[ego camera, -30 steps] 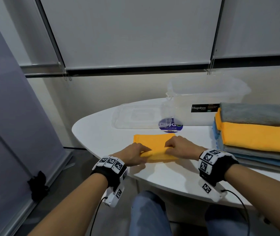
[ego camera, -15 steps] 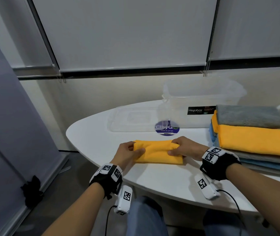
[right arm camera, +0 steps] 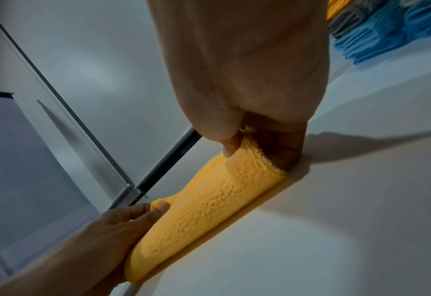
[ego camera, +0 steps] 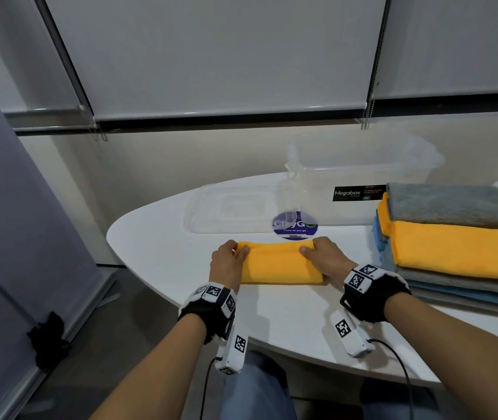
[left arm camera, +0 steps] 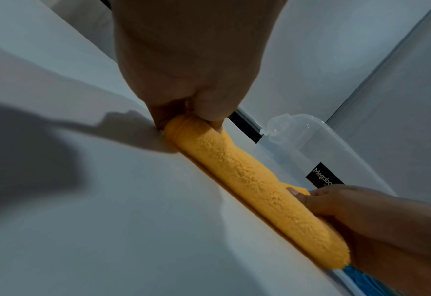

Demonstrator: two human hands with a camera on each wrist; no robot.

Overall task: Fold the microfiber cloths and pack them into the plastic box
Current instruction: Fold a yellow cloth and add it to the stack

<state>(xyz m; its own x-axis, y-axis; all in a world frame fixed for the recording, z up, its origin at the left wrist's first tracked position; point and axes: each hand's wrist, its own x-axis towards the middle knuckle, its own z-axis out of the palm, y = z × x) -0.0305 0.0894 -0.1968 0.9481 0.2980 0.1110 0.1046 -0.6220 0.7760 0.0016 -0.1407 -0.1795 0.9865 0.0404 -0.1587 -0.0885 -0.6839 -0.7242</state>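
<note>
A folded orange microfiber cloth (ego camera: 278,263) lies on the white table (ego camera: 287,316) in front of me. My left hand (ego camera: 228,262) grips its left end, thumb on top. My right hand (ego camera: 325,257) grips its right end the same way. The left wrist view shows the orange cloth (left arm camera: 255,190) held at both ends, with my left hand (left arm camera: 191,112) pinching the near end. In the right wrist view my right hand (right arm camera: 255,144) pinches the cloth (right arm camera: 204,208) edge. The clear plastic box (ego camera: 359,174) stands open behind the cloth.
A stack of cloths (ego camera: 459,247), grey and orange on top and blue below, sits at the right. The clear lid (ego camera: 229,207) lies flat left of the box, with a round purple sticker (ego camera: 294,227) near it. The table's curved edge runs close on the left.
Both hands slid apart from the cloth's middle to its two ends and now grip them. The cloth looks folded thicker and narrower than one second ago.
</note>
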